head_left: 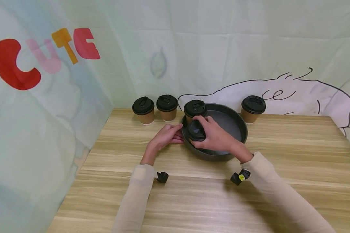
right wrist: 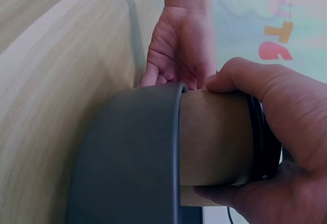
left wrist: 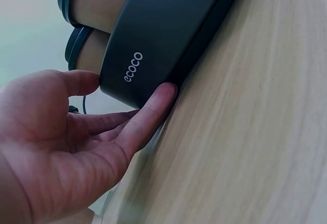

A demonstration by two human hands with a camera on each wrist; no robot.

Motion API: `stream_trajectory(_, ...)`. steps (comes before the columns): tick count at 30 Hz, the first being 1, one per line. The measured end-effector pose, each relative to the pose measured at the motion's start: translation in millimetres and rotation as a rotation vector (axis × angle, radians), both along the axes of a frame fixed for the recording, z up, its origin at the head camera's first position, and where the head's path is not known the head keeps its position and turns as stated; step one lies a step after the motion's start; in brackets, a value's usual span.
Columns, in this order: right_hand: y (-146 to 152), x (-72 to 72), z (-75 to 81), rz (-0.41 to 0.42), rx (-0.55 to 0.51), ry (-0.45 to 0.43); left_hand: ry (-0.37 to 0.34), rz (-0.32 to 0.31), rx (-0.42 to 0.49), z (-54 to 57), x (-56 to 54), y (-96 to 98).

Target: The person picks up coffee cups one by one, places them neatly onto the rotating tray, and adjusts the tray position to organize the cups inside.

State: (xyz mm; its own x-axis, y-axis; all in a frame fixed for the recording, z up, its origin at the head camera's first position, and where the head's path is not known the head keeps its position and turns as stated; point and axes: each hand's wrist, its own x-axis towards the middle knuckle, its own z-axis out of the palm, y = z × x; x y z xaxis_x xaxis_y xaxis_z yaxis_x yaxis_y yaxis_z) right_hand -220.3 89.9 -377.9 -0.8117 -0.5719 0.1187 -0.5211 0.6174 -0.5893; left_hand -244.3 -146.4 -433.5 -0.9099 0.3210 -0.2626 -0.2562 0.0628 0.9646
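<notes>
My right hand (head_left: 217, 137) grips a brown paper coffee cup (right wrist: 217, 137) with a black lid (head_left: 196, 130), thumb and fingers spread round its upper part. That cup stands partly below the rim of a round dark grey pan (head_left: 244, 142), on its left side. Behind it in the pan is another lidded coffee cup (head_left: 195, 108), partly hidden by the hand. Against the pan's left outer wall rests my left hand (head_left: 167, 134). In the left wrist view its thumb touches the rim, and its fairly straight fingers (left wrist: 148, 114) touch low on the wall, near the word "ecoco".
Two lidded coffee cups, a left one (head_left: 143, 110) and a second one (head_left: 167, 107), stand at the back left of the wooden table (head_left: 192, 200). One more cup (head_left: 252, 109) stands just right of the pan. A printed cloth (head_left: 140, 48) hangs behind and to the left.
</notes>
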Motion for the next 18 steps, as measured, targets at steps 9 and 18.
stream_trajectory(9,-7.4,-1.3,-2.3,-0.011,-0.024,0.016,0.007,-0.005,-0.002,1.6,0.9,0.2)
stream_trajectory(18,-10.7,-3.3,-4.6,-0.030,-0.011,-0.001,0.009,-0.007,0.007,2.4,1.0,1.7)
